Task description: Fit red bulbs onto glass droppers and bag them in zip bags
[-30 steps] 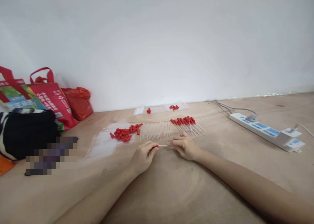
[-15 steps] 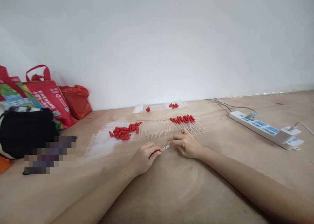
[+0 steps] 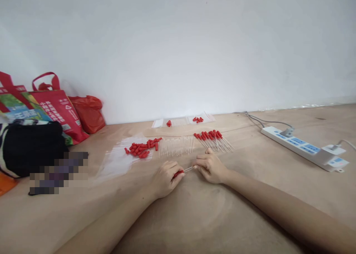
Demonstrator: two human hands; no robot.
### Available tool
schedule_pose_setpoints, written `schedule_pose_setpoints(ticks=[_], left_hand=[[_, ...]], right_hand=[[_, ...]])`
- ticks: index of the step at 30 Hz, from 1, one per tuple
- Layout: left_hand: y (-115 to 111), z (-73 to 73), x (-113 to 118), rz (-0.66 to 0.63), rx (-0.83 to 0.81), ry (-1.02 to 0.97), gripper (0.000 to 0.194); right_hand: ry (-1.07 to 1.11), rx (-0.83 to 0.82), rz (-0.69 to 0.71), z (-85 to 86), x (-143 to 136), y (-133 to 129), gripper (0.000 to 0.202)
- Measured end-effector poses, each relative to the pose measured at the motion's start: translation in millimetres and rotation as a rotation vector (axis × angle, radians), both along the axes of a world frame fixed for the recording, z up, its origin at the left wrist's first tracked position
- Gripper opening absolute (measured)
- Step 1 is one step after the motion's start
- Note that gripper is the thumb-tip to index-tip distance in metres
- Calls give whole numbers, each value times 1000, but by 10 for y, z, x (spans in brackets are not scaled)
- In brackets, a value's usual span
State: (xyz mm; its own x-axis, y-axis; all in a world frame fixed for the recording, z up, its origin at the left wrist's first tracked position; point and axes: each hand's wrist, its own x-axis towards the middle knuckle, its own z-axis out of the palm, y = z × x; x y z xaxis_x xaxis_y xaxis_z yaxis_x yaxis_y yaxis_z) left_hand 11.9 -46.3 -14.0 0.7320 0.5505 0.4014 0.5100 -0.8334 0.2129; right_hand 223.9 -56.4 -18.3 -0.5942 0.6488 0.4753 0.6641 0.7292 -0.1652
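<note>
Closed fingers of my left hand (image 3: 168, 178) pinch a red rubber dropper bulb (image 3: 178, 173). A thin clear glass tube (image 3: 188, 169) runs from the bulb's end to my right hand (image 3: 210, 166), whose fingertips are closed on its other end. Just beyond the hands lies a row of clear glass tubes (image 3: 176, 146). To its left, a heap of loose red bulbs (image 3: 140, 149) rests partly on clear plastic bags (image 3: 115, 161). On the right, several droppers with red bulbs fitted (image 3: 214, 139) lie side by side.
Against the wall lie more bags (image 3: 158, 123) with tubes and red bulbs (image 3: 198, 119). A white power strip (image 3: 303, 148) with plugs and grey cables is at the right. Red shopping bags (image 3: 57, 111) and a black bag (image 3: 33, 146) stand at the left of the wooden table (image 3: 194, 224).
More of the red bulb shows in my left hand, and less bare tube shows between the hands. My right hand has shifted very slightly. The view has moved a little.
</note>
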Motion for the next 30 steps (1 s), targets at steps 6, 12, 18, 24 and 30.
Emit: schedule_pose_setpoints(ticks=[6,12,18,24,30], left_hand=[[-6,-3,6,-30,26,-7,17],[-12,26,11,-52,56,20,20],[1,44,1,-43,39,4,22],[68,37,-21,43,25,-142,16],[119,39,-70,217,4,-225,27]], right_hand=[[30,-63,-16,3,-89,-48,22],[-4,-96,-27,-14,-104,-55,26],[-83,-75,-58,11,-113,-61,27],[-265,75,-124,126,-177,-74,24],[-117,-20,-518,208,66,143,26]])
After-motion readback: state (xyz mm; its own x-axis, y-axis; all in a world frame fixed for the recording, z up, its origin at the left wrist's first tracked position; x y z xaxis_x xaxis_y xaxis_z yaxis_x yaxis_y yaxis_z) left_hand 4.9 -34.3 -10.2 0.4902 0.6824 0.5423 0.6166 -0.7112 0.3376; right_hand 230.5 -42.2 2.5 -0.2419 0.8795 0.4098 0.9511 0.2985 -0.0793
